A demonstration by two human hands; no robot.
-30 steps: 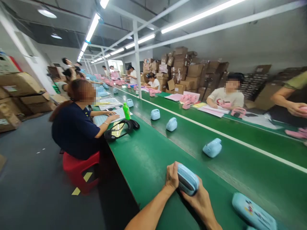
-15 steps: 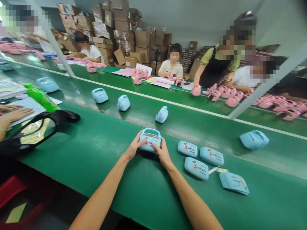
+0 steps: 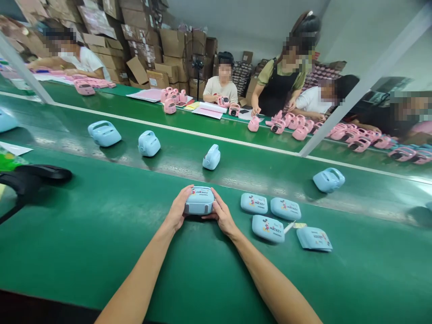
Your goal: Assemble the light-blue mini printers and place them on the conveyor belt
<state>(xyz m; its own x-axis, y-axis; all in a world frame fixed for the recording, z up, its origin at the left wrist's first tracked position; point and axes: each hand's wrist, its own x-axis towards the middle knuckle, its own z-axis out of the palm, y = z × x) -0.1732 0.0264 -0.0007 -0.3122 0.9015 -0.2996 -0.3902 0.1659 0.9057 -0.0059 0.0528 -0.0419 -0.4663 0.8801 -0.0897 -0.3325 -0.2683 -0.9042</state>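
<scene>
A light blue handled plastic case (image 3: 200, 199) with a Mickey print is between my two hands just above the green table. My left hand (image 3: 180, 209) grips its left side and my right hand (image 3: 221, 215) its right side, some right fingers under it. The case is tilted so its lower edge with two grey pads faces me; its handle is hidden. To the right lie several printed light blue panels, among them a front panel (image 3: 268, 228) and a stack of panels (image 3: 314, 238). A thin white tool (image 3: 289, 226) lies between these two, beside a small yellowish piece (image 3: 300, 225).
Light blue handled cases, such as one case (image 3: 211, 157) and another case (image 3: 329, 180), stand on the belt (image 3: 175, 158) beyond the table. Several people sit or stand across it among pink cases (image 3: 300, 132). A slanted white post (image 3: 337, 117) rises at right. A black strapped item (image 3: 43, 173) lies at left.
My hands have tipped the case, so the handle has gone out of sight and its lower edge shows. The camera view has turned. The person standing opposite has let go of a pink case.
</scene>
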